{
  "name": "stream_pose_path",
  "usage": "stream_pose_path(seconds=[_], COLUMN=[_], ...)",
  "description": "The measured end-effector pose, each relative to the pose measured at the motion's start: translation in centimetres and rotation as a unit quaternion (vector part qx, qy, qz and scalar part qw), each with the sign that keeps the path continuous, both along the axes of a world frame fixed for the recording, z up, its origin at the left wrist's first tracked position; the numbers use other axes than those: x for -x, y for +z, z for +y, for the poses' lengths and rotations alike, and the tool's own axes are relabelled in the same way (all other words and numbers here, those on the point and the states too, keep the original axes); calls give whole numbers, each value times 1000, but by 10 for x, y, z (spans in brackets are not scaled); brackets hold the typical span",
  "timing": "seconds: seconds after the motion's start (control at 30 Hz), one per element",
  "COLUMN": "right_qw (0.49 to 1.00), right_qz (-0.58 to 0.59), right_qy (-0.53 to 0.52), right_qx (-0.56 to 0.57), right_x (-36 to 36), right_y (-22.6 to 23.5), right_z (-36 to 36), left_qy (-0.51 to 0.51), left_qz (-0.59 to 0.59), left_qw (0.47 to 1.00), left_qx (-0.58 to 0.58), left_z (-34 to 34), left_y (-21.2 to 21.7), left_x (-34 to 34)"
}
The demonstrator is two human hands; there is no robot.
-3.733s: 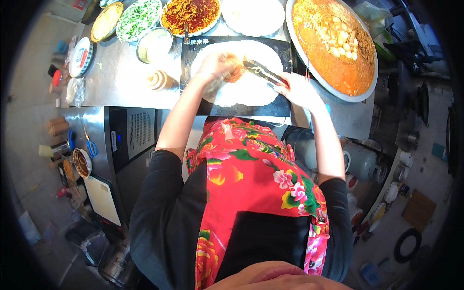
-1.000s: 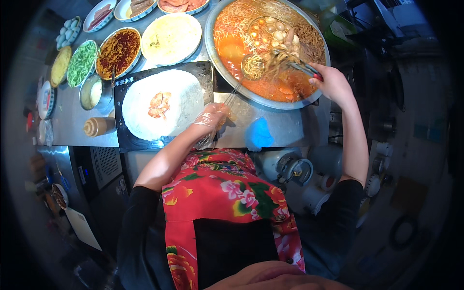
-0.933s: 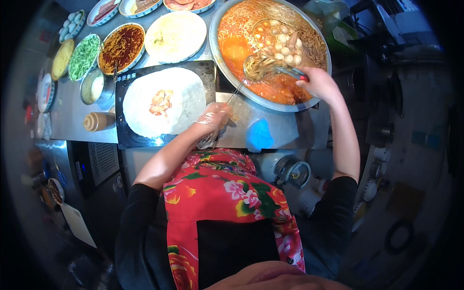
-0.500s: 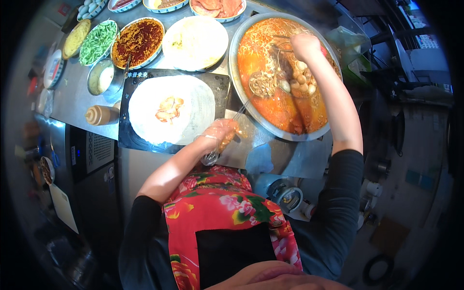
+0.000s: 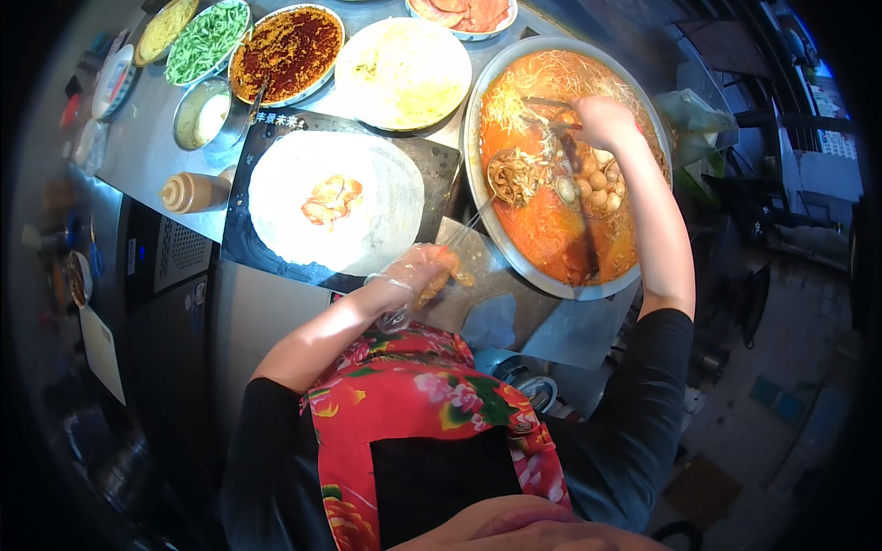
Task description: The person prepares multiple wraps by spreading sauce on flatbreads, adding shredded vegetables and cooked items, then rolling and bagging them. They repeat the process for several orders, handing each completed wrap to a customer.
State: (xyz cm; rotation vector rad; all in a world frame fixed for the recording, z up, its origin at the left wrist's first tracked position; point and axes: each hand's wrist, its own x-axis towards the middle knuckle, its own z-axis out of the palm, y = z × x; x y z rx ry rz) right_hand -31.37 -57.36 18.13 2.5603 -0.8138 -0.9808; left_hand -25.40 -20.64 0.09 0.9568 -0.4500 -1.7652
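A white round wrap lies on a black griddle plate with a small heap of orange filling at its middle. To its right stands a wide metal pan of orange-red broth with noodles and pale balls. My left hand, in a clear plastic glove, rests at the counter's near edge and grips the handle of a wire strainer ladle, which holds noodles over the pan. My right hand reaches over the pan's far side and grips thin dark tongs whose tips are in the noodles.
Behind the griddle stand a dish of red-brown chilli, green vegetables, a pale yellow plate and sliced meat. A metal cup of sauce and a brown squeeze bottle stand at the left. The counter drops off near my apron.
My right hand has moved with the tongs from the pan's near right side to its far middle. The left hand stays at the counter edge on the ladle's handle.
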Motion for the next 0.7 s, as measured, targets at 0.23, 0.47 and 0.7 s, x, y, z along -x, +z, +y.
stream_pose_path(seconds=[0.23,0.47,0.7], right_qw=[996,984,978], right_qz=[52,-144,-193], right_qy=[-64,-72,-52], right_qx=[-27,-73,-56], right_x=[-24,33,81], right_y=[-53,-53,11], right_z=[29,27,97], left_qy=[38,45,39], left_qz=[30,7,-155], left_qw=[998,998,987], left_qx=[-46,-52,27], left_z=[-2,-13,-27], left_y=[-1,-12,-12], left_x=[15,22,3])
